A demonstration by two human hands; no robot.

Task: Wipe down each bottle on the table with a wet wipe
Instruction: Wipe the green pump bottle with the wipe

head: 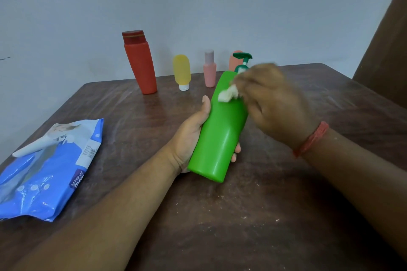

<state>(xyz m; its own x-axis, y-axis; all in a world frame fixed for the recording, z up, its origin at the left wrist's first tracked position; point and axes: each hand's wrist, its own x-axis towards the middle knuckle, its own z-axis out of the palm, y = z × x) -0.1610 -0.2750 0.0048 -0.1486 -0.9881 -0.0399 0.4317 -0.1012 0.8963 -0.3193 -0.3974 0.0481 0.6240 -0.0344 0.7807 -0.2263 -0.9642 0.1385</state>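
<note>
A: Holding the green bottle (219, 130) tilted above the counter (286, 193), my left hand (191, 136) has its grip wrapped round the lower body.

B: Right hand (271, 103)?

A: Blurred, grip pinched on a white wipe (228, 94) touching the bottle's upper part.

B: Others?

A: Red bottle (141, 64), yellow tube (182, 71), pink bottle (209, 69) upright along the far edge; wipe pack (46, 169) lying left.

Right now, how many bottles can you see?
5: green bottle in the left hand; red, yellow, pink by the wall; an orange one partly hidden behind.
</note>
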